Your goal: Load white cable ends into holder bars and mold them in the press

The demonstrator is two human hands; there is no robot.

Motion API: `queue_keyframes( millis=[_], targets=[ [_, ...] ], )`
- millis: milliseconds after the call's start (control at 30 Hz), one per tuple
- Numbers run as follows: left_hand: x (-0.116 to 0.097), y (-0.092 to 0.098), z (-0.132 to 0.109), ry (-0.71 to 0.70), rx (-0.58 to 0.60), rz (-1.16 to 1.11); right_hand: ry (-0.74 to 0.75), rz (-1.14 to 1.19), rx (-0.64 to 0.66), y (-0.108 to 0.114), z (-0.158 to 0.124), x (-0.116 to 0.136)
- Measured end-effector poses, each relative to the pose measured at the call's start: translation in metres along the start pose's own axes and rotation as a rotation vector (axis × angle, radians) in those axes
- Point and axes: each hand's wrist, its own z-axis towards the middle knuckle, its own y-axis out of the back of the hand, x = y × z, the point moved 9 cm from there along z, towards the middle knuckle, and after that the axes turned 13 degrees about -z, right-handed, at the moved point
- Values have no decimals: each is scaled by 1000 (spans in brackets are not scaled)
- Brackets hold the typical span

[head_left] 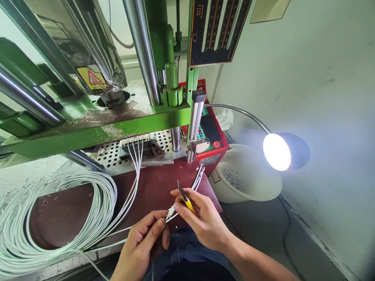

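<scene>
My left fingers (161,223) pinch the white connector (171,212); right fingers (185,212) clasp the yellow knife (189,203). Connector looks light, stiff; I'd grip its body.

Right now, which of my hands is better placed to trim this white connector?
Probably your right hand: it holds the yellow-and-black cutter close to the white connector, while your left hand pinches that connector.

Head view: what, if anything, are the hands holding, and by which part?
Right hand: a knife, by its yellow handle. Left hand: a white plug, pinched at its near end.
</scene>
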Motion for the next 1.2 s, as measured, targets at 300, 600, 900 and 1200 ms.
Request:
queue_keyframes(
  millis=[300, 600, 900, 1200],
  targets=[
    [-8, 9, -1, -101, -104, -106, 505, -829, -286, -10, -27, 18],
    [-11, 4, -3, -142, -162, -193, 554, -1005, -429, -21, -31, 20],
    [-6, 8, 5, -135, -200, -158, 528, -1113, -397, -25, -22, 10],
    [0, 22, 6, -92, -209, -95, 61, -146, -154, 8, 0, -25]
  ],
)
